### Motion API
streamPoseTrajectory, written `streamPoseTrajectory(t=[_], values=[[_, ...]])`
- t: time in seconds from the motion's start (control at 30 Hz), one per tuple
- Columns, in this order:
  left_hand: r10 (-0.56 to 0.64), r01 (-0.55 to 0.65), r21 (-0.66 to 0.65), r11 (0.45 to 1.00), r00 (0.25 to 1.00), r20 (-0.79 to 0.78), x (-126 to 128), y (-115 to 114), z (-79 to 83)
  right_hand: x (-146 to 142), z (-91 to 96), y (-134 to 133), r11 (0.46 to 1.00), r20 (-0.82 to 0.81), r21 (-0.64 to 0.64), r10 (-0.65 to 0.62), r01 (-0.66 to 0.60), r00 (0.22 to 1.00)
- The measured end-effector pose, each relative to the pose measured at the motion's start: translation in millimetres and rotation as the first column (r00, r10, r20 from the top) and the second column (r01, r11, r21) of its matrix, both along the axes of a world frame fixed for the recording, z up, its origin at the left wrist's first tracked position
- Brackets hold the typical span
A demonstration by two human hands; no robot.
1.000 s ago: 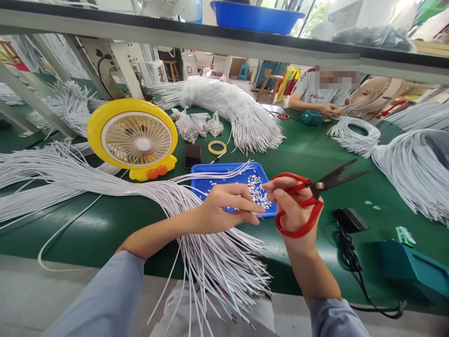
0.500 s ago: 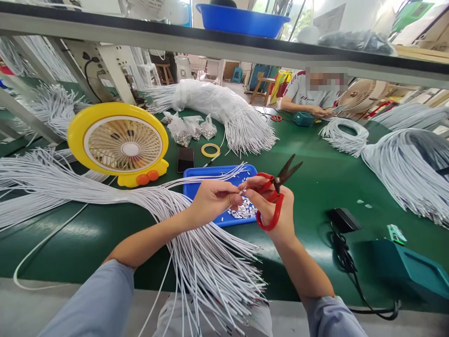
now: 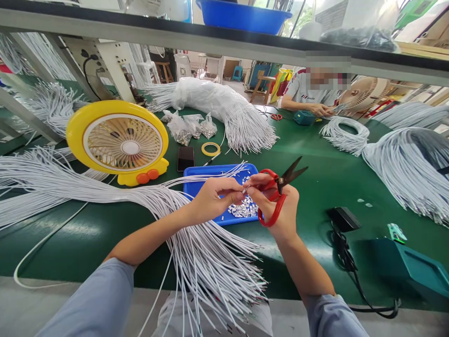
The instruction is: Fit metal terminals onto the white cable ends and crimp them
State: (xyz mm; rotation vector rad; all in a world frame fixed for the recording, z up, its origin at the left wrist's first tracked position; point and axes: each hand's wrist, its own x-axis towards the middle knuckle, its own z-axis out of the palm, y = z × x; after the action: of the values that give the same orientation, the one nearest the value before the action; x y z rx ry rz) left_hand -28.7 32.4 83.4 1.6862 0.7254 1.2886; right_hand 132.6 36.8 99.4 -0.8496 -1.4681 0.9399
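My left hand [image 3: 213,199] is closed in a pinch on the end of a thin white cable, just over the blue tray [image 3: 199,177]. My right hand [image 3: 280,208] grips red-handled scissors [image 3: 277,187], blades pointing up and right, while its fingertips meet the left hand's at the cable end. A small pile of silvery metal terminals [image 3: 242,209] lies in the tray under both hands. A big bundle of white cables [image 3: 147,196] sweeps from the far left across the green table and hangs over the near edge below my arms.
A yellow desk fan [image 3: 119,140] stands left of the tray. Behind it lie a phone [image 3: 185,158], a tape roll [image 3: 210,149] and bags of parts [image 3: 191,126]. A black adapter [image 3: 343,218] and teal box [image 3: 414,269] sit at right. Another person [image 3: 312,96] works opposite.
A second ago my hands were apart with the scissors held out to the right. They have come together over the tray, and the scissors now point up.
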Motion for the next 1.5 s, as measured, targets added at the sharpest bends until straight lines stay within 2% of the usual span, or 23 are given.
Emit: streamPoseTrajectory(t=[0.3, 0.57, 0.67, 0.77, 0.93, 1.07, 1.17, 1.33, 1.5], values=[[0.130, -0.130, 0.039, 0.991, 0.991, 0.003, 0.2, -0.1, -0.4, 1.5, 5.2, -4.8, 0.989, 0.130, 0.127, -0.091, 0.075, 0.987], [0.186, -0.187, 0.027, 0.982, 0.982, 0.035, 2.7, -0.5, -1.0, 0.6, 1.7, 0.7, 0.990, 0.152, 0.108, -0.110, 0.094, 0.982], [0.260, -0.262, 0.038, 0.964, 0.964, 0.050, 1.3, 0.3, 0.6, 2.6, 2.1, 0.6, 0.993, 0.230, 0.088, -0.092, 0.074, 0.969], [0.304, -0.308, 0.022, 0.951, 0.947, 0.100, -3.7, 1.1, 4.4, 3.3, 4.2, 0.5, 0.994, 0.226, 0.074, -0.090, 0.075, 0.970], [0.174, -0.162, -0.076, 0.984, 0.966, 0.190, -6.4, -0.4, 8.9, 2.1, 6.3, 1.4, 0.978, 0.136, 0.126, -0.186, 0.169, 0.973], [0.055, -0.019, -0.176, 0.984, 0.978, 0.203, -1.6, -3.6, 9.1, 2.2, 4.6, 0.7, 0.986, 0.098, 0.118, -0.129, 0.118, 0.987], [-0.022, 0.068, -0.205, 0.976, 0.976, 0.218, 0.7, -4.7, 8.6, 1.3, 4.4, -0.3, 0.993, 0.090, 0.098, -0.069, 0.060, 0.994], [-0.067, 0.110, -0.212, 0.971, 0.977, 0.201, 1.7, -4.6, 8.2, -1.1, 6.0, -1.0, 0.999, 0.082, 0.041, -0.006, 0.003, 0.997], [-0.105, 0.162, -0.261, 0.952, 0.970, 0.220, 0.8, -3.1, 4.2, -1.4, 6.9, -1.3, 1.000, 0.077, 0.018, -0.004, 0.003, 0.997]])
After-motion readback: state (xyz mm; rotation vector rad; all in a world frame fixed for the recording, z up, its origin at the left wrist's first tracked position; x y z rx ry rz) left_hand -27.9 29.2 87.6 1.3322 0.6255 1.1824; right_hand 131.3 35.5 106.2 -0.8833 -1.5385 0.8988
